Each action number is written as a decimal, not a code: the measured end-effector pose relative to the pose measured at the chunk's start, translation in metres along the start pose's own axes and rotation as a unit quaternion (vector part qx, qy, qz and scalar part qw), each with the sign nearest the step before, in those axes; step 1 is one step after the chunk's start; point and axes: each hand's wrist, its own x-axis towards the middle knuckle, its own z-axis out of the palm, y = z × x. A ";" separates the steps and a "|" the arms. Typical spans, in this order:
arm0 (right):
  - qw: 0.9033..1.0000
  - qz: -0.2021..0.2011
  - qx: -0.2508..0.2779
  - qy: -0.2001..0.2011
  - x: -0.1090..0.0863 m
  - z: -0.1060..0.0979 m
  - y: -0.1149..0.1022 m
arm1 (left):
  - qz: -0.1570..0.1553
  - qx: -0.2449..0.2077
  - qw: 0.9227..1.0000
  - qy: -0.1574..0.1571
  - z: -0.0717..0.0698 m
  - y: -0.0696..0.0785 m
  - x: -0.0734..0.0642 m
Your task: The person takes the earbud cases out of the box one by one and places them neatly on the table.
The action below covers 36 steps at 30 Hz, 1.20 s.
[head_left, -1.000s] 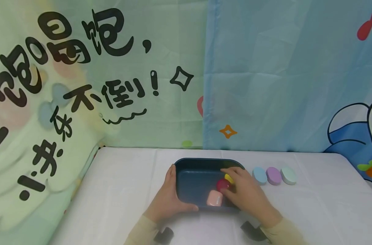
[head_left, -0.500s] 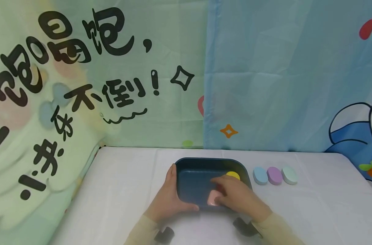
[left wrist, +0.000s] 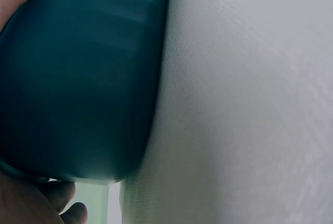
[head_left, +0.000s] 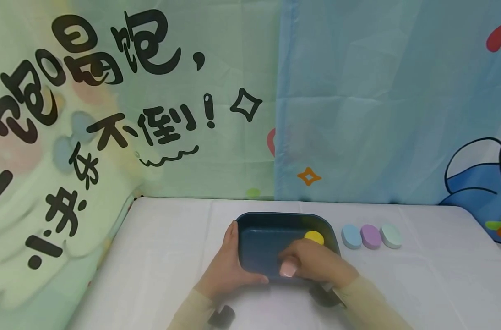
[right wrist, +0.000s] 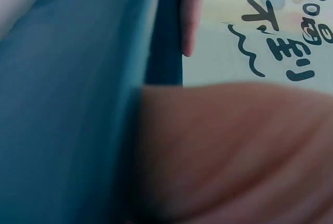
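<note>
A dark blue rectangular tray (head_left: 258,243) with rounded corners rests on the white table. My left hand (head_left: 232,266) grips its near left corner, thumb along the front and fingers up the left side; the left wrist view shows the tray wall (left wrist: 88,78) close up between thumb and fingertips. Inside the tray, my right hand (head_left: 318,262) has its fingers curled at a glossy pink rounded block (head_left: 289,267) near the front wall. A yellow round piece (head_left: 314,237) shows behind that hand. The red ball is hidden beneath the hand.
To the right of the tray, blue (head_left: 351,237), purple (head_left: 371,237) and pale green (head_left: 391,236) rounded discs stand in a row. A printed cloth backdrop (head_left: 217,178) hangs behind the table (head_left: 164,238).
My right hand has moved left and towards the front, from the yellow and red pieces to the pink block, and its fingers have curled in. The left hand stays on the tray.
</note>
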 end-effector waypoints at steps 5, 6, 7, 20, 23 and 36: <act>0.996 -0.080 -0.041 -0.006 0.003 0.000 0.003 | -0.008 0.005 1.000 -0.003 0.000 0.000 0.000; 0.995 -0.090 -0.051 -0.006 0.003 0.000 0.004 | -0.010 0.007 1.000 -0.003 0.000 0.000 0.000; 0.994 -0.094 -0.054 -0.008 0.004 0.000 0.004 | -0.011 0.008 1.000 -0.003 0.000 0.000 0.000; 0.998 -0.051 -0.001 -0.025 0.009 0.004 0.004 | -0.008 0.000 1.000 -0.003 0.001 -0.001 0.000; 0.998 -0.049 0.005 -0.025 0.010 0.006 0.005 | -0.008 -0.004 1.000 -0.004 0.000 0.000 0.000; 0.997 -0.051 -0.043 0.039 0.003 0.007 0.007 | -0.010 -0.007 1.000 -0.001 0.001 0.002 -0.001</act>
